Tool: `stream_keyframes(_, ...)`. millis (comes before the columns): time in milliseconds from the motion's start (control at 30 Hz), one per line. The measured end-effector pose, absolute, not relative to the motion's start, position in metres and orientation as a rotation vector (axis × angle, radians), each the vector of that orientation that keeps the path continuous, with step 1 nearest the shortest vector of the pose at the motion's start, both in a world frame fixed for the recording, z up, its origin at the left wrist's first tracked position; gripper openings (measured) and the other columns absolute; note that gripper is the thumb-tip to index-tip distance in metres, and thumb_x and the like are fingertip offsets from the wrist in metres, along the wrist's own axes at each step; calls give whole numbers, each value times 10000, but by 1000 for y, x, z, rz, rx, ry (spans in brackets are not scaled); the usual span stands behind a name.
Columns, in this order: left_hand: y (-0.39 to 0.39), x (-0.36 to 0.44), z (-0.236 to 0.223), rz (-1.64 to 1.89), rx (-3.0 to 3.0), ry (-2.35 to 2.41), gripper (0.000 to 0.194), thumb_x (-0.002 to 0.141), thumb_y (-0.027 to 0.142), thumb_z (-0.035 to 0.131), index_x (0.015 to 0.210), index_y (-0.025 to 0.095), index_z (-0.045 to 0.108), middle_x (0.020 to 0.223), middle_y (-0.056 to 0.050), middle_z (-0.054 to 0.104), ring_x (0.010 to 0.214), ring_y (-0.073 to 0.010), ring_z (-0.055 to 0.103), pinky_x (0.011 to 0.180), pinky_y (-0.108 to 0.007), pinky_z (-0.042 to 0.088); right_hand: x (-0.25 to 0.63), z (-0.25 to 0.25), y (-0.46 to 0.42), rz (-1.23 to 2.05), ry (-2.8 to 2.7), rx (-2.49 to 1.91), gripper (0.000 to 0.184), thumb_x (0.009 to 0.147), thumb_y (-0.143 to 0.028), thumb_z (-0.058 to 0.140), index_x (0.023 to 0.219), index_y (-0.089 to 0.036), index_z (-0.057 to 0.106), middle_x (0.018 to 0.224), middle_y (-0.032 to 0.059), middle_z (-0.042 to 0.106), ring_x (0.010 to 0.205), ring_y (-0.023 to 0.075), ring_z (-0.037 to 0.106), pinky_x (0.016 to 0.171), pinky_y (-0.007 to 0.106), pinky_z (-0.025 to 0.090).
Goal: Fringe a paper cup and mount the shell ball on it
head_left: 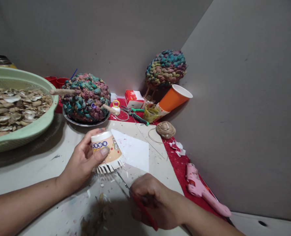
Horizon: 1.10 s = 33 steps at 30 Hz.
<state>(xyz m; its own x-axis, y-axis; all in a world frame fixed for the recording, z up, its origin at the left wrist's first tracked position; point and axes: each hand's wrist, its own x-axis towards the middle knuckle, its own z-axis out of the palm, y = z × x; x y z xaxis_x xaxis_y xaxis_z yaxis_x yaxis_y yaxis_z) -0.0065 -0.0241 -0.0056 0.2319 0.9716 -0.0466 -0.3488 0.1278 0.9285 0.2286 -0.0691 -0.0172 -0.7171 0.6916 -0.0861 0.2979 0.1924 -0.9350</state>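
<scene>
My left hand (83, 155) is wrapped round a printed paper cup (114, 149), thumb across its front. The cup is upside down, and its lower rim is cut into a fringe of narrow strips. In my right hand (155, 198) are red-handled scissors (146, 211), gripped by the handles. Their blades point up and left, with the tips at the fringe's right side. Whether the tips touch the paper I cannot tell. A white sheet of paper (135, 149) lies on the table just behind the cup. Small paper scraps are scattered below it.
A green basket (43, 123) of shells stands at the left. Behind my hands, a colourful shell-covered ball (86, 98) rests on a metal dish; a similar one (166, 68) stands farther back. Orange paper cups (173, 98), pliers (139, 118), twine (165, 129) and a pink glue gun (205, 193) line the right edge.
</scene>
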Motion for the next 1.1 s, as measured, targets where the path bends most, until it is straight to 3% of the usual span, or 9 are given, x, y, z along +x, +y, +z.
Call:
stream_keyframes(600,-25,-5,-7,1138,993,826,547,814,375,795,1261,223,520,1107,-34,681,923,-144,644,801,-227,545,227,-17,-70,1532,-2083,-931,396,759,-195,643,513,-192,333,481,-87,273,437,48,230,419,219,147)
stream_keyframes(1100,-24,-3,-3,1120,1003,819,486,805,370,801,1187,219,542,1009,-8,689,857,-131,658,767,-215,547,228,-17,-70,1485,-2063,-870,464,765,-191,662,519,-201,268,490,-91,250,455,53,211,436,234,143)
